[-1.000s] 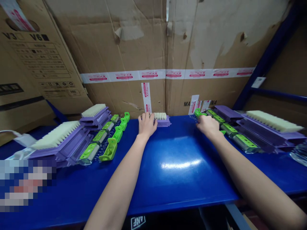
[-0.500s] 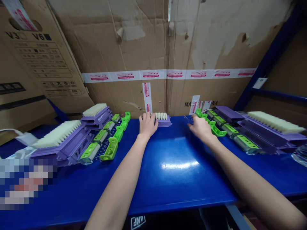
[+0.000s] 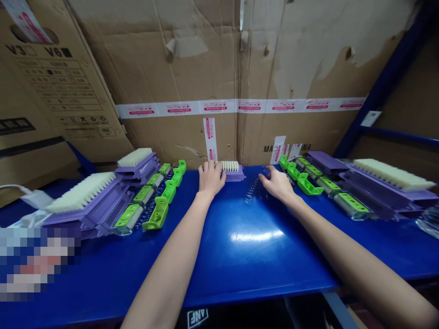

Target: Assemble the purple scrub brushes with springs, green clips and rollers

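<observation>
On the blue tabletop [image 3: 240, 246], bare and roomy toward its near edge, the left hand [image 3: 210, 177] lies flat against the small purple brush [image 3: 233, 170] by the cardboard wall, while the right hand [image 3: 277, 184], fingers loosely spread, has drawn inward from the green clips [image 3: 302, 179] to a coiled spring [image 3: 253, 189].
</observation>
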`<action>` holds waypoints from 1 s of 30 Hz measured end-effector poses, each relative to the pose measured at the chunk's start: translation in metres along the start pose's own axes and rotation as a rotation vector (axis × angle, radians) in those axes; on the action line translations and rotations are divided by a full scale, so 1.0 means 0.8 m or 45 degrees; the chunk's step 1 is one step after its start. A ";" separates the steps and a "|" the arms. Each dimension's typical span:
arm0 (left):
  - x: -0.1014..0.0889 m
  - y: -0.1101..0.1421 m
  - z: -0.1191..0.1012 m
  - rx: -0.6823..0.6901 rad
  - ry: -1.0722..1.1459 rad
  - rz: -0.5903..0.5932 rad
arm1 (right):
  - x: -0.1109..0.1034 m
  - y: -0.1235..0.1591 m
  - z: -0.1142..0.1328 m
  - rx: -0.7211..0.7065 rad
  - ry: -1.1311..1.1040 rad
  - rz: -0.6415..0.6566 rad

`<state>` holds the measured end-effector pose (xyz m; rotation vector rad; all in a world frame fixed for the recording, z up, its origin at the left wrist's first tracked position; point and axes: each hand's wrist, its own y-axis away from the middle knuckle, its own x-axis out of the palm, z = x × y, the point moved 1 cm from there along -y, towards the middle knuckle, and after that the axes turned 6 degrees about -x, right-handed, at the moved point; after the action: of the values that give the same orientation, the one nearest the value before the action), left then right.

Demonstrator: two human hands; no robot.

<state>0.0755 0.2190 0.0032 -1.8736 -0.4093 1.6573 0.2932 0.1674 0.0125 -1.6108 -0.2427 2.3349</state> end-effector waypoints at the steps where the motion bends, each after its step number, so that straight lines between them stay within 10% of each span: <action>1: 0.000 0.000 0.000 0.001 0.001 0.001 | -0.001 -0.001 -0.002 0.012 0.033 -0.007; 7: 0.000 0.000 0.000 -0.006 0.022 0.013 | -0.011 -0.003 -0.014 -0.106 0.373 -0.140; 14: 0.001 0.000 0.000 0.006 0.007 -0.002 | -0.008 -0.012 -0.037 -0.070 0.504 0.093; 30: 0.002 0.000 0.000 0.000 0.003 0.000 | -0.017 -0.015 -0.039 -0.021 0.356 -0.248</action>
<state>0.0758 0.2202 0.0021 -1.8754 -0.4077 1.6550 0.3283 0.1733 0.0174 -1.8084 -0.3394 1.9434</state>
